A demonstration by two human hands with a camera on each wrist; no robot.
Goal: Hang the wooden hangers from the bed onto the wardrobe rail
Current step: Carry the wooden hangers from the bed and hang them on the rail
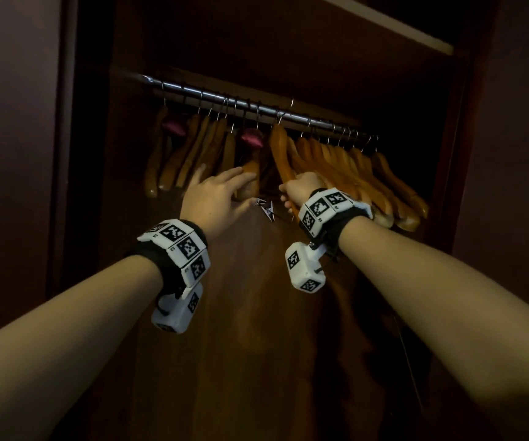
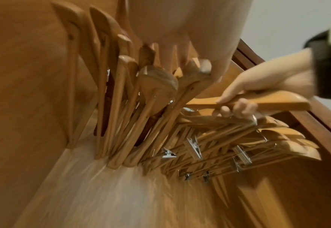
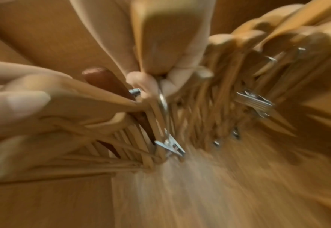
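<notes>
Right hand [image 1: 299, 186] gripping one arm of a wooden hanger [image 1: 280, 151], its hook at the wardrobe rail [image 1: 257, 106], whether seated is unclear. Left hand [image 1: 215, 192], fingers straight, presses the hung hangers [image 1: 193, 148] leftward. Risk: crowded neighbours or dangling clips [image 2: 193, 148] may snag, so a released hanger could drop.
</notes>
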